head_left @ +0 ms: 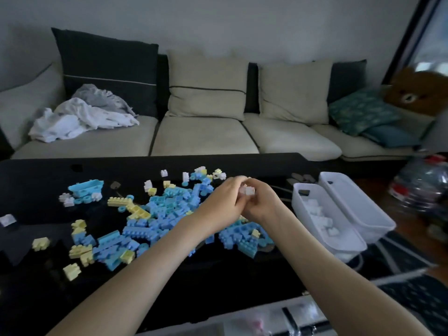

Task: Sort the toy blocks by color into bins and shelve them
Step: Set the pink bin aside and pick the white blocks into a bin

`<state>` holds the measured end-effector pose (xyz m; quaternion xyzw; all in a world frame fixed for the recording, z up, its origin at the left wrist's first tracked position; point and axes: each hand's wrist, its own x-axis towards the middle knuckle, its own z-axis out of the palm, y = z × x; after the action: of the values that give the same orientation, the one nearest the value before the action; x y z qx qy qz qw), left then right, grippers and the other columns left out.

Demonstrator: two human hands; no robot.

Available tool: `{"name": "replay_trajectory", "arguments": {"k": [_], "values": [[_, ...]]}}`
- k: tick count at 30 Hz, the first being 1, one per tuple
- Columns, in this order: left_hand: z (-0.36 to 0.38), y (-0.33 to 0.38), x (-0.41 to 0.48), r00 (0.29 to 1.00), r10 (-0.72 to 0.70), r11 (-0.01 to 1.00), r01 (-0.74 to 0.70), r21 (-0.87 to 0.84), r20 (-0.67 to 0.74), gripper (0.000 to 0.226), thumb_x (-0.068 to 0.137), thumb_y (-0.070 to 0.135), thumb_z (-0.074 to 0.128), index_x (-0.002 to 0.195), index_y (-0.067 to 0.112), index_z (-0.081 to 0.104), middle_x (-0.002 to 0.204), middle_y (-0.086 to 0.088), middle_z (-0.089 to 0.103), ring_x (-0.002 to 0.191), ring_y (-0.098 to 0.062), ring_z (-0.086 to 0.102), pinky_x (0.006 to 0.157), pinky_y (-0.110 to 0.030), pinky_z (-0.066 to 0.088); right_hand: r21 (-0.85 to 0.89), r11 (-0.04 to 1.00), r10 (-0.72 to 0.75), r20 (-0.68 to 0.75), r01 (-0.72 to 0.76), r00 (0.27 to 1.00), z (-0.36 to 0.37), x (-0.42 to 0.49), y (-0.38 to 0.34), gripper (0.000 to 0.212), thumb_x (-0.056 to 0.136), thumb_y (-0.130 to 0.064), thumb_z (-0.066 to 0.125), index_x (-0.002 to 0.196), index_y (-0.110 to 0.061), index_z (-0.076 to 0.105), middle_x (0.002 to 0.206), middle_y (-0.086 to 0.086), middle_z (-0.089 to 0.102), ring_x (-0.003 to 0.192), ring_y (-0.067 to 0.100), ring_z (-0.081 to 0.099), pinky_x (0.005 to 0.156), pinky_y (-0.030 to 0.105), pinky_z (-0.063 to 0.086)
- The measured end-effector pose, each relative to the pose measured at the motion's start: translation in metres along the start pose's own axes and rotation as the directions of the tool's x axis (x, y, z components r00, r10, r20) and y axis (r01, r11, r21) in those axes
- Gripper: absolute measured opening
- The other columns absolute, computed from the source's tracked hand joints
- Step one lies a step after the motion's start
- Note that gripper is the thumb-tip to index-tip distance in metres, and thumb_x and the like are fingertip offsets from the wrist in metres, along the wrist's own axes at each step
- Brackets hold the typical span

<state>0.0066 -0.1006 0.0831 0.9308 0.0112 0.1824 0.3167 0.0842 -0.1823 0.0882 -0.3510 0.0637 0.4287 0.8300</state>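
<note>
A pile of blue, yellow and a few white toy blocks (164,221) is spread over the black table (36,180). Above the pile's right side, my left hand (223,204) and my right hand (261,202) meet, and the fingers of both curl round white blocks (247,191) held between them. Two white bins stand at the table's right end: the nearer bin (303,214) holds several white blocks, and I see nothing inside the farther bin (358,207).
A light blue toy cart (86,189) sits at the table's left among loose white and yellow blocks. Behind the table is a sofa (203,137) with cushions and crumpled cloth (80,117). A large water bottle (421,185) stands on the floor at right.
</note>
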Motion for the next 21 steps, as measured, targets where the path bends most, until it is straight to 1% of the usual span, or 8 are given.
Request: {"name": "replay_trajectory", "arguments": {"k": [2, 5, 7, 10, 12, 14, 17, 21], "values": [[0.012, 0.013, 0.005, 0.999, 0.006, 0.999, -0.003, -0.052, 0.040, 0.050, 0.097, 0.020, 0.050, 0.144, 0.015, 0.035, 0.143, -0.001, 0.043, 0.131, -0.014, 0.042, 0.104, -0.019, 0.032, -0.039, 0.999, -0.040, -0.058, 0.038, 0.998, -0.019, -0.002, -0.019, 0.024, 0.097, -0.011, 0.040, 0.081, 0.001, 0.054, 0.072, 0.010, 0.056, 0.068, 0.017, 0.054, 0.074, 0.023, 0.049], [0.027, 0.031, 0.011, 0.994, 0.022, 0.993, -0.009, -0.115, 0.111, 0.049, 0.096, 0.022, 0.051, 0.143, 0.018, 0.037, 0.142, 0.001, 0.044, 0.129, -0.012, 0.044, 0.106, -0.028, 0.038, -0.185, 0.980, -0.112, -0.180, 0.078, 0.977, -0.051, -0.009, -0.055, 0.007, 0.092, -0.005, 0.045, 0.089, -0.002, 0.050, 0.075, 0.011, 0.049, 0.063, 0.016, 0.047, 0.056, 0.020, 0.044], [0.028, 0.036, 0.015, 0.987, 0.045, 0.991, -0.024, -0.134, 0.155, 0.038, 0.098, 0.020, 0.047, 0.137, 0.024, 0.046, 0.130, 0.007, 0.052, 0.110, -0.003, 0.053, 0.090, -0.017, 0.042, -0.403, 0.900, -0.298, -0.292, 0.166, 0.909, -0.073, -0.016, -0.082, 0.007, 0.091, -0.003, 0.048, 0.085, -0.003, 0.050, 0.074, 0.012, 0.047, 0.059, 0.016, 0.046, 0.049, 0.020, 0.040], [0.029, 0.035, 0.019, 0.960, 0.021, 0.988, 0.023, -0.152, 0.279, 0.031, 0.100, 0.017, 0.041, 0.118, 0.031, 0.061, 0.101, 0.016, 0.061, 0.077, -0.016, 0.062, 0.067, -0.023, 0.046, -0.886, 0.456, -0.612, -0.242, 0.086, 0.753, -0.099, -0.025, -0.107, 0.011, 0.092, -0.009, 0.049, 0.087, -0.006, 0.058, 0.075, 0.010, 0.052, 0.062, 0.017, 0.048, 0.055, 0.026, 0.040], [0.028, 0.028, 0.018, 0.951, -0.015, 0.990, 0.057, -0.128, 0.309, 0.031, 0.100, 0.017, 0.040, 0.112, 0.033, 0.064, 0.097, 0.013, 0.065, 0.077, -0.029, 0.061, 0.066, -0.033, 0.049, -0.995, 0.085, -0.688, -0.094, -0.049, 0.720, -0.110, -0.025, -0.114, 0.014, 0.094, -0.014, 0.047, 0.094, -0.006, 0.058, 0.078, 0.008, 0.054, 0.066, 0.020, 0.050, 0.060, 0.029, 0.042], [0.026, 0.016, 0.016, 0.955, -0.051, 0.993, 0.078, -0.084, 0.291, 0.030, 0.100, 0.018, 0.039, 0.109, 0.031, 0.065, 0.102, 0.005, 0.068, 0.068, -0.022, 0.063, 0.064, -0.035, 0.051, -0.932, -0.266, -0.655, -0.014, -0.248, 0.756, -0.115, -0.021, -0.115, 0.025, 0.095, -0.022, 0.044, 0.100, -0.003, 0.060, 0.089, 0.011, 0.058, 0.079, 0.025, 0.054, 0.068, 0.031, 0.041], [0.017, -0.004, 0.010, 0.959, -0.125, 0.991, 0.133, -0.016, 0.253, 0.029, 0.101, 0.017, 0.037, 0.112, 0.022, 0.064, 0.100, 0.010, 0.066, 0.042, -0.003, 0.043, 0.050, -0.021, 0.039, -0.807, -0.460, -0.671, 0.042, -0.371, 0.741, -0.106, -0.014, -0.104, 0.038, 0.092, -0.031, 0.042, 0.116, -0.005, 0.056, 0.117, 0.013, 0.058, 0.106, 0.030, 0.054, 0.085, 0.037, 0.044], [-0.003, -0.039, -0.001, 0.960, -0.231, 0.973, 0.229, 0.030, 0.157, 0.026, 0.101, 0.021, 0.037, 0.122, 0.023, 0.052, 0.103, 0.007, 0.066, 0.043, -0.007, 0.042, 0.050, -0.025, 0.040, -0.803, -0.568, -0.587, 0.242, -0.180, 0.772, -0.067, 0.002, -0.079, 0.041, 0.094, -0.032, 0.045, 0.129, -0.011, 0.048, 0.130, 0.013, 0.048, 0.122, 0.034, 0.041, 0.098, 0.043, 0.037]]}}
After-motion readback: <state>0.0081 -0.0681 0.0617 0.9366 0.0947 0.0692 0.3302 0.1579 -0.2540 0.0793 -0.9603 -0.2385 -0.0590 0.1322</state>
